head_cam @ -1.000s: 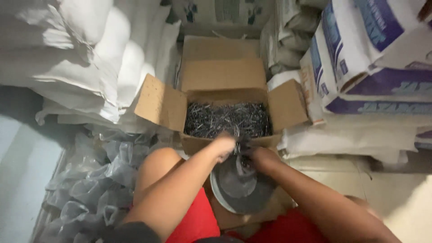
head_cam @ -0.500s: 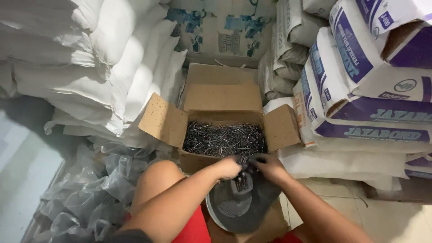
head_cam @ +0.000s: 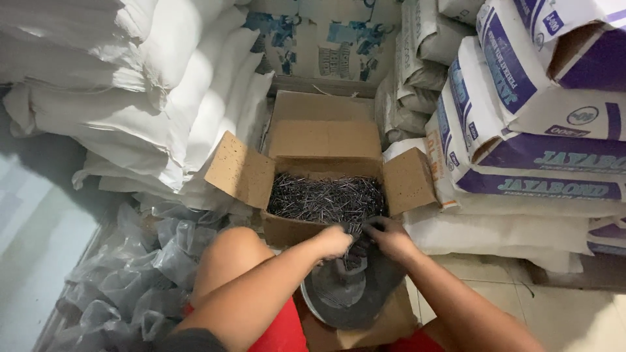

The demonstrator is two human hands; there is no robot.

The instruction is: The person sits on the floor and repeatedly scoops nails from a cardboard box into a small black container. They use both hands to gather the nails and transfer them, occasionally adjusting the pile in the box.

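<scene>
Both hands, left hand (head_cam: 334,241) and right hand (head_cam: 386,236), closed on a bunch of nails (head_cam: 352,251), held them above a round grey pan (head_cam: 345,293) to catch strays, just before the open cardboard box (head_cam: 326,195) of nails.

At frame centre, an open cardboard box (head_cam: 326,140) holds dark nails (head_cam: 326,199). Both hands, left hand (head_cam: 332,241) and right hand (head_cam: 389,236), grip a clump of nails over a round metal pan (head_cam: 349,296) at lower centre.
</scene>
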